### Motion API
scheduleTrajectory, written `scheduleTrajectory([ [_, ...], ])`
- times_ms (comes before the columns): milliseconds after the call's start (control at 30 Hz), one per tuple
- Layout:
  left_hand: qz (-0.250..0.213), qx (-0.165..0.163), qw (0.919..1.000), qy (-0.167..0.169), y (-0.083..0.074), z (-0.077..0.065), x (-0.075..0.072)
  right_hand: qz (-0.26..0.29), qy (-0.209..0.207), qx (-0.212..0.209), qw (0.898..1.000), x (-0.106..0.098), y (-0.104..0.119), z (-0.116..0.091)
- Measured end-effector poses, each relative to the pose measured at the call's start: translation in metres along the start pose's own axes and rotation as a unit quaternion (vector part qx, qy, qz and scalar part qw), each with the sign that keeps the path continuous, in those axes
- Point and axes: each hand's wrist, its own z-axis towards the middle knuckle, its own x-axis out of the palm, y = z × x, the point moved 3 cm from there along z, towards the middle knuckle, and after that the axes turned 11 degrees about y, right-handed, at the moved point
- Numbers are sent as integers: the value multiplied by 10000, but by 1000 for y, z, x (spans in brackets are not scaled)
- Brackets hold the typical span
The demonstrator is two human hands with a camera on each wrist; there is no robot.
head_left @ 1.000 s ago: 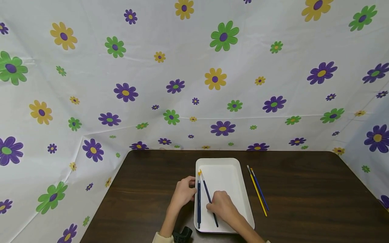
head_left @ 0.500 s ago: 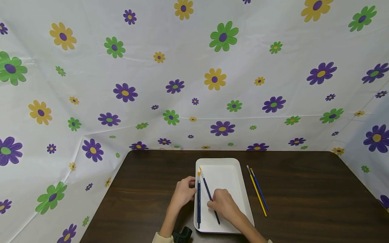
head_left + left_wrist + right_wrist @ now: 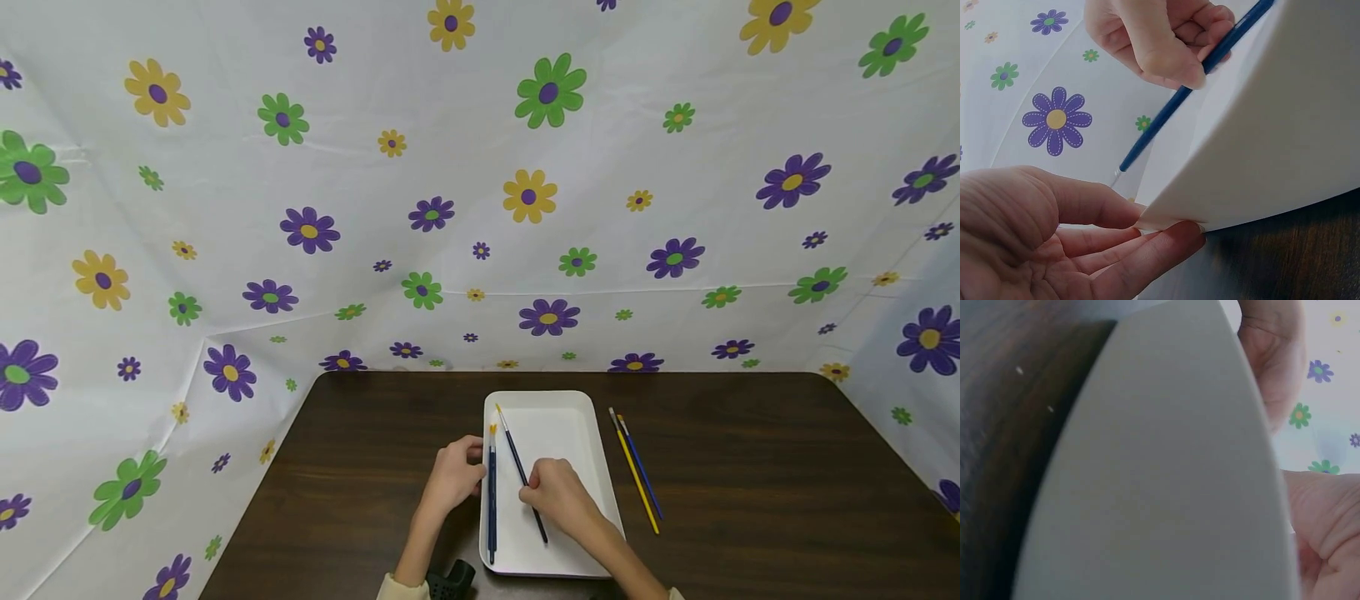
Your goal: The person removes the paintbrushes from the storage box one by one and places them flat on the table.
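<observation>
A white rectangular tray (image 3: 573, 433) lies on the table. My left hand (image 3: 453, 473) is at its left side; in the left wrist view this hand (image 3: 1085, 231) pinches the tray's rim between thumb and fingers. Over the tray, my right hand (image 3: 557, 496) pinches a dark blue paintbrush (image 3: 512, 450) by the handle, its yellow bristles pointing away to the far left corner. The left wrist view shows this brush (image 3: 1166, 119) under the right thumb (image 3: 1188, 72). Two dark blue paintbrushes (image 3: 492, 508) lie side by side along the tray's left wall, bristles away from me.
Right of the tray, a yellow-handled paintbrush (image 3: 639, 483) and a blue-handled one (image 3: 648, 483) lie on the dark wooden table (image 3: 765, 475). A flowered white cloth (image 3: 480, 167) hangs behind. Close to my left wrist is a black object (image 3: 452, 578). The tray's wall (image 3: 1160, 475) fills much of the right wrist view.
My right hand has moved slightly away from me and to the right, carrying the pinched paintbrush with it, away from the two along the wall. The left hand keeps its place.
</observation>
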Motion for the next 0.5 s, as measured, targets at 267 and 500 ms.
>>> scheduleTrajectory([
  [267, -11, 4, 10000, 39, 3, 2, 0, 62, -250, -36, 9997, -19, -2, -3],
  [500, -16, 39, 10000, 37, 3, 1, -1, 123, -366, 89, 9992, -37, -6, -4],
])
